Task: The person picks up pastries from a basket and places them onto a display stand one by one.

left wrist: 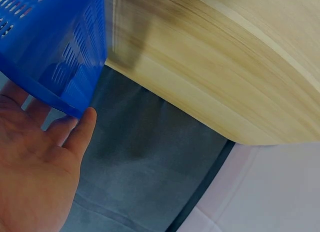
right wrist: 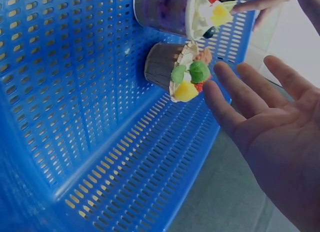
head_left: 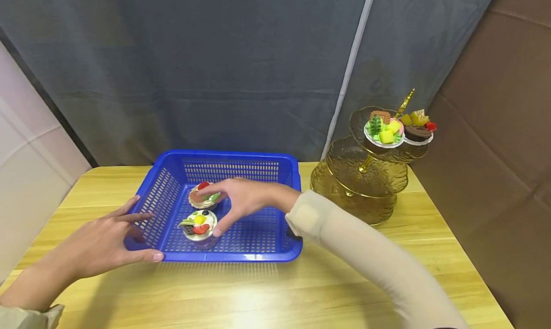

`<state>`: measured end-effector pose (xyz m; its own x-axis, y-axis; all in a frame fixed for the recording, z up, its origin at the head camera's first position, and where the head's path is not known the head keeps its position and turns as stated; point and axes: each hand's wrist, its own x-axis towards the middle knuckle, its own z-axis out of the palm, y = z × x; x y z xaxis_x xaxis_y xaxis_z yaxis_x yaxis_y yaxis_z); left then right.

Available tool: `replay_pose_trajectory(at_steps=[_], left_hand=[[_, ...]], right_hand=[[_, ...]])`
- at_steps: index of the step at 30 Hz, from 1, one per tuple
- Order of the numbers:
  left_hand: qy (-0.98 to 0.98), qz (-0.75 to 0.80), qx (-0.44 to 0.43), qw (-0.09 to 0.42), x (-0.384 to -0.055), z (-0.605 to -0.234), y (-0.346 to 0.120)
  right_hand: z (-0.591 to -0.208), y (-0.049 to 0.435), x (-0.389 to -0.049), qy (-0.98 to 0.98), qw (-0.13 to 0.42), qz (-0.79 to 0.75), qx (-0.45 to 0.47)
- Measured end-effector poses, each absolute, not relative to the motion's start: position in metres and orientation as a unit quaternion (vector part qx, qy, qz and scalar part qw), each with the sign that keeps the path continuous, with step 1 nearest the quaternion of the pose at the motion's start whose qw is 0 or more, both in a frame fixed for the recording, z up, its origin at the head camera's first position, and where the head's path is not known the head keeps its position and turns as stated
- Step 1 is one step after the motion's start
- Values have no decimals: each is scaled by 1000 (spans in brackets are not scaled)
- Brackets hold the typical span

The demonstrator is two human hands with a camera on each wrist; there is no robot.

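Note:
My left hand (head_left: pixel 103 245) grips the near left corner of a blue plastic basket (head_left: pixel 258 256), its fingers over the rim and thumb along the front edge. Above the basket's inside hovers my right hand (head_left: pixel 243 200), fingers spread and nothing held. Two toy cupcakes stand upright in the basket. The nearer cupcake (head_left: pixel 200 227), in a purple cup, has white cream, a strawberry and a yellow piece on top. Behind it is a cupcake in a brown pleated cup (right wrist: pixel 162 65), with green and yellow toppings; the right fingers partly cover it in the head view.
A three-tier amber stand (head_left: pixel 366 185) with gold rims occupies the table's right side. Its top tier carries a green-topped cupcake (head_left: pixel 384 133) and a chocolate-topped cupcake (head_left: pixel 416 130). Grey curtain (head_left: pixel 215 71) hangs behind the wooden table (head_left: pixel 224 295).

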<state>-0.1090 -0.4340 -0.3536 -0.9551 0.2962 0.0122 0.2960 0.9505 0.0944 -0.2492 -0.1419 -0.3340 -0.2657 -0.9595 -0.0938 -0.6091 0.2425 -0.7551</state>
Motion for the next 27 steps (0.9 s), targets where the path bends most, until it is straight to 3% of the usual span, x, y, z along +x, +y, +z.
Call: replay_pose_trajectory(at_steps=[11, 27], left_hand=[[988, 45, 149, -1, -109, -353, -433], [988, 51, 143, 4, -108, -355, -433]], right_hand=[[-344, -156, -249, 760, 264, -268, -530], [-359, -166, -248, 768, 288, -260, -510]])
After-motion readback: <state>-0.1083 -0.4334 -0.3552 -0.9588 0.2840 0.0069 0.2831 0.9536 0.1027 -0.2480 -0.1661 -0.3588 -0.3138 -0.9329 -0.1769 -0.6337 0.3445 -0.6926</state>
